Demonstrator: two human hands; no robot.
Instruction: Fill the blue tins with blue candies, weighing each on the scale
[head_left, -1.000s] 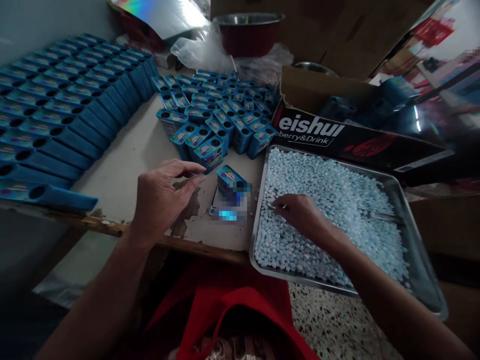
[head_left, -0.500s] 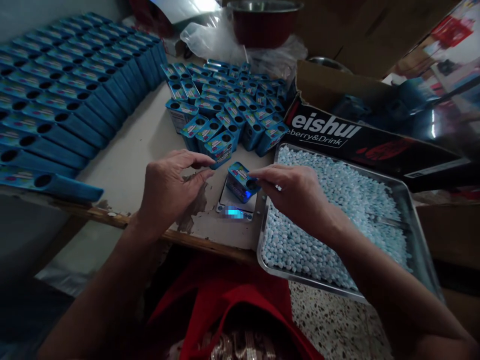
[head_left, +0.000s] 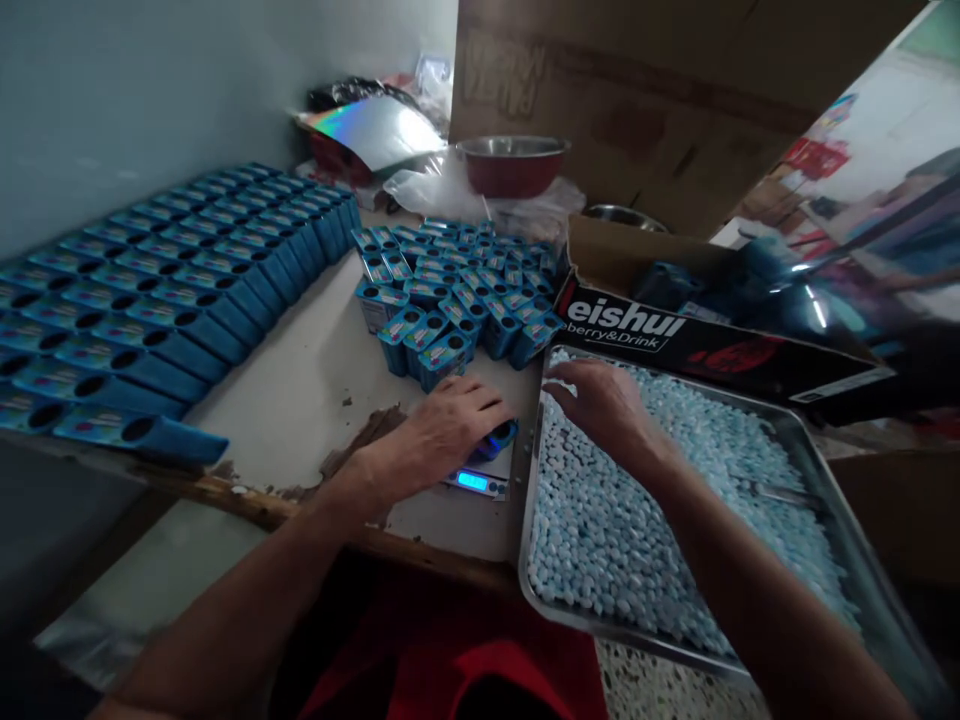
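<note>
A small blue plastic container with a round hole in its top stands on a little digital scale with a lit display. My left hand is curled over the container from the left and hides most of it. Above the left side of a metal tray full of pale blue and white candy pellets hovers my right hand. Its thumb and forefinger are apart, with nothing visible between them. Behind the left hand stands a cluster of similar blue containers, standing at varied angles.
Neat rows of blue containers fill the table's left side. A black printed carton stands behind the tray. Farther back are a red metal bowl and clear plastic wrapping. A wooden edge runs along the table front.
My left hand has moved right onto the container on the scale. My right hand has drawn back from that container to over the tray. The camera view has tilted upward.
</note>
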